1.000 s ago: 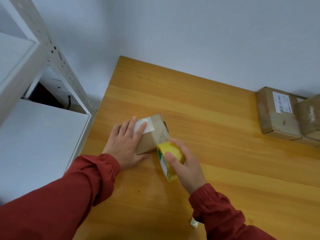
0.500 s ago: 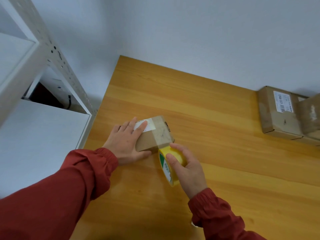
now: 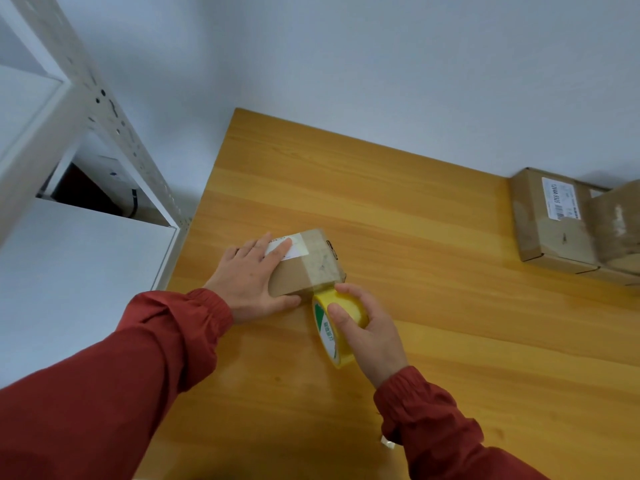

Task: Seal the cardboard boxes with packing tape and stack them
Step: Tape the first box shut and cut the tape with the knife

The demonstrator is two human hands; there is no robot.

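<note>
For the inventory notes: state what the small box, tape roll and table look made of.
Small box: cardboard, matte, dull brown faces. Tape roll: glossy translucent yellowish plastic film, probably on a printed paper core. Table: wood or wood-look laminate, streaked honey grain, faint sheen.

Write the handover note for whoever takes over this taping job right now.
Left hand: flat on the small box, fingers over its white label, holding it down on the table.
Right hand: grips the yellow tape roll at the box's near right corner.
Done: a clear strip runs from the roll up over the box's right end.
Left: finish and cut the strip, then stack this box with the labelled box and the box next to it at the table's far right.
</note>
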